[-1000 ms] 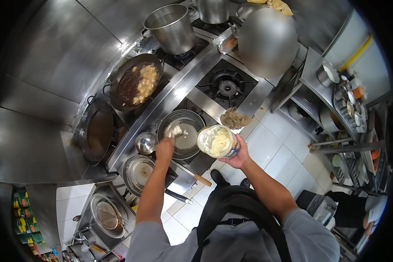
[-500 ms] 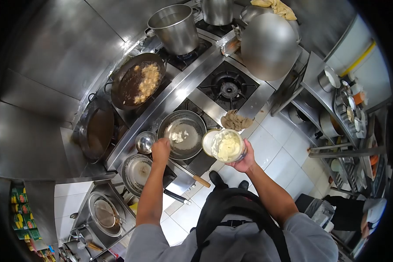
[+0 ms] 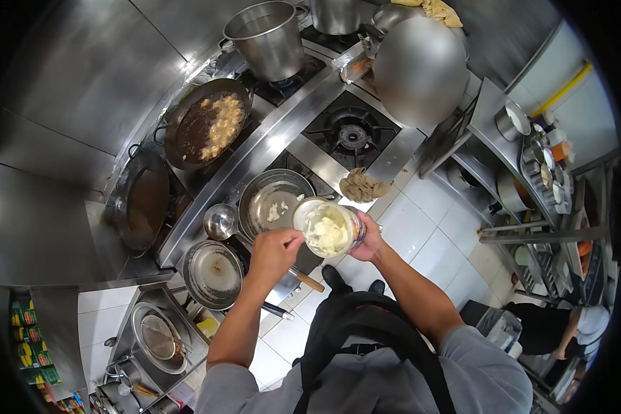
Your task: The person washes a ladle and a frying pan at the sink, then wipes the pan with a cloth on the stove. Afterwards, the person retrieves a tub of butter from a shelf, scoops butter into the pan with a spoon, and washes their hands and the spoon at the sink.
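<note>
My right hand is wrapped around the side of an open tub, tilted to the left. Inside it lies a pale yellow, creamy spread that looks like butter or margarine. My left hand is at the tub's left rim, fingers pinched together; whatever they hold, if anything, is too small to make out. Just beyond that hand sits a frying pan with a few pale lumps of the spread on its bottom. A steel ladle rests left of this pan.
A second frying pan stands nearer on the left. Behind, a wok holds food frying in dark oil, beside a darker wok and a tall pot. A crumpled cloth lies by a burner. Another person stands at lower right.
My left hand has moved from over the frying pan to the tub's rim. My right hand has brought the tub left, tilting it more toward the left hand.
</note>
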Demonstrator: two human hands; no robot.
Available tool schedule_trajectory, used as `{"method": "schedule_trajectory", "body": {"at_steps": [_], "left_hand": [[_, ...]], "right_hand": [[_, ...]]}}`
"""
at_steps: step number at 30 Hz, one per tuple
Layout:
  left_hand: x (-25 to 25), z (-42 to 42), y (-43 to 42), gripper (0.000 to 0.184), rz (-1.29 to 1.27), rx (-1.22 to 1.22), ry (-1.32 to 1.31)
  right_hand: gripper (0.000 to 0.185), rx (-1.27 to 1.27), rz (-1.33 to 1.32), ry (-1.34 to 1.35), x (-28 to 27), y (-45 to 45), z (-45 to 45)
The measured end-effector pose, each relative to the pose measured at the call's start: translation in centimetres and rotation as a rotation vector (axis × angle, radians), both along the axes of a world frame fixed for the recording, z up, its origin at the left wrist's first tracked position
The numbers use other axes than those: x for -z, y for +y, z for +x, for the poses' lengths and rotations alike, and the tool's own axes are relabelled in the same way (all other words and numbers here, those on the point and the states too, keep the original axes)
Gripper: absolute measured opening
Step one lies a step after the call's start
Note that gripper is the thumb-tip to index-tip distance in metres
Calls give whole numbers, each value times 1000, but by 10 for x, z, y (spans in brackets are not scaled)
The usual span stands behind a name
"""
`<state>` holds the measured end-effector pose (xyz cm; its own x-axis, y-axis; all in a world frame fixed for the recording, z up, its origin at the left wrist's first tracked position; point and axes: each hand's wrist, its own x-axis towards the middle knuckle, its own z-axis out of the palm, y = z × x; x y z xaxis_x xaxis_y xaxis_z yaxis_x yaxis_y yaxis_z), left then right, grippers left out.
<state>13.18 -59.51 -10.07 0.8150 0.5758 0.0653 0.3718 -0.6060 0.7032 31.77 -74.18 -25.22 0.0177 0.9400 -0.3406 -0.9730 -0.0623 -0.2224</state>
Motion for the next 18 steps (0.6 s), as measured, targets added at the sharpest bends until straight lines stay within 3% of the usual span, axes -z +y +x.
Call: {"method": "schedule_trajectory", "body": {"at_steps": [4, 9, 12, 16, 18], "left_hand": [[-9, 0, -10, 12, -251, -35, 168], [5, -12, 1, 11, -653, -196, -58], [-6, -18, 16, 11, -746, -254, -183], [3, -28, 53, 11, -641, -305, -339], [20, -22, 69, 11, -247, -495, -293]], "right_hand": [[65, -11, 32, -44, 0, 2, -4], [67, -5, -1, -12, 1, 1, -7], [67, -6, 9, 32, 2, -2, -8], [70, 62, -14, 158, 11, -13, -12], [74, 86, 39, 160, 12, -21, -13]]}}
